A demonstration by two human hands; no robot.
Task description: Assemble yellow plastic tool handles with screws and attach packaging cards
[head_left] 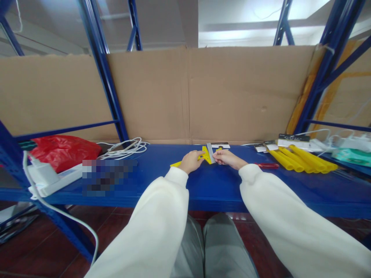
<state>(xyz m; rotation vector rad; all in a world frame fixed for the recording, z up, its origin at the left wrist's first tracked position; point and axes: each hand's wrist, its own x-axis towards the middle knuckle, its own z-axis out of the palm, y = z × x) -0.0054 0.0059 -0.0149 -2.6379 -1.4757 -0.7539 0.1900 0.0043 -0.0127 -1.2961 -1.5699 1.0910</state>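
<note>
A yellow scraper (206, 155) with a wide grey blade (211, 153) is held just above the blue shelf top, its handle slanting down to the left. My left hand (191, 161) is wrapped round the yellow handle near the head. With fingers pinched together, my right hand (227, 157) grips the blade's right side; whether it also holds something small is hidden. Just right of that hand lies a red-handled tool (267, 166), its other end out of sight behind my wrist. Behind the blade there is a black-and-white card (220, 145) with a bit of yellow below it.
Several yellow tube-like handles (301, 160) with black-and-white cards lie at the right. On the left are a red plastic bag (68, 150), a coiled white cable (130, 148) and a white power strip (62, 181). Cardboard (232, 96) stands along the back between blue posts (106, 77).
</note>
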